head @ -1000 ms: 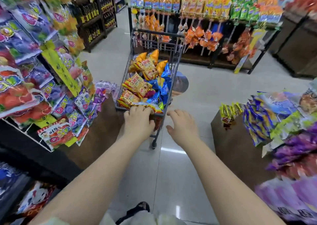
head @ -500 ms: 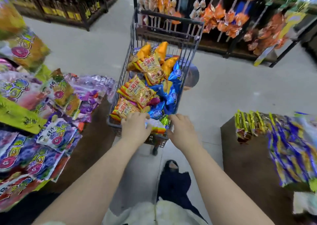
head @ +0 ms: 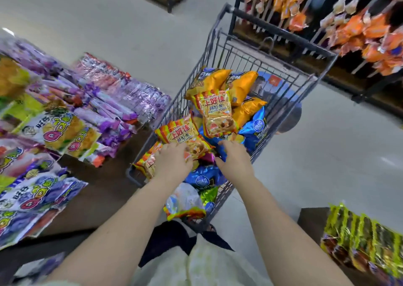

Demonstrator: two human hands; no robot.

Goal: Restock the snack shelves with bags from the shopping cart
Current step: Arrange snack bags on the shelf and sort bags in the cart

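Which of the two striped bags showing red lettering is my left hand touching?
The tilted striped bag, under your left hand at its fingertips; the upright striped bag farther back is untouched.

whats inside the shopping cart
The shopping cart holds piled striped bags, orange bags and blue bags. The left hand and right hand reach in on top. Lower bags and the cart's bottom are covered.

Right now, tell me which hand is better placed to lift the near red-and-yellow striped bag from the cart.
Left. The left hand touches that striped bag; the right hand sits over blue bags beside it.
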